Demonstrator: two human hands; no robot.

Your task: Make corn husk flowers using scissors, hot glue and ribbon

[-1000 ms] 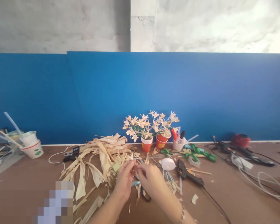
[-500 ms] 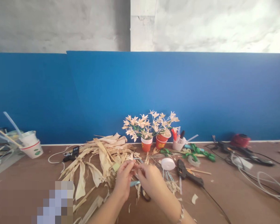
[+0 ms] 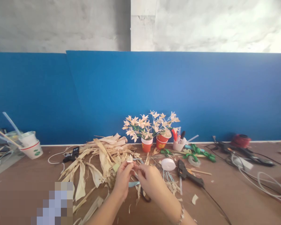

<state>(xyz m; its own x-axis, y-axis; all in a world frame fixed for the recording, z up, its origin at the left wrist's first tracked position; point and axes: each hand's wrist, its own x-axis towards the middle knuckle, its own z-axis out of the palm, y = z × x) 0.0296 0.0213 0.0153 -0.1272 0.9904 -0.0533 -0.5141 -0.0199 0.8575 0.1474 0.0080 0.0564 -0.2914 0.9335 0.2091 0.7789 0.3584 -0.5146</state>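
At the middle of the table my left hand [image 3: 123,176] is closed in a pinch. A small pale flower-like piece of husk [image 3: 129,158] sticks up above its thumb and fingertips. My right hand [image 3: 150,178] is pinched shut right beside it, fingertips nearly meeting the left ones; what they hold is too small to make out. Beneath the hands lie a light blue strip [image 3: 133,184] and a dark loop [image 3: 145,196], perhaps a scissors handle. Left of the hands spreads a heap of dried corn husks [image 3: 104,159].
Behind the hands, pale husk flowers [image 3: 142,123] stand in red paper cups [image 3: 147,146]. To the right are a white roll [image 3: 168,164], a black glue gun [image 3: 189,175] with its cord, green tape [image 3: 196,151] and white cables [image 3: 267,184]. A white cup [image 3: 32,150] stands far left.
The pale husk piece now shows more plainly above my left fingertips, turned upward. Both hands stay in nearly the same place.
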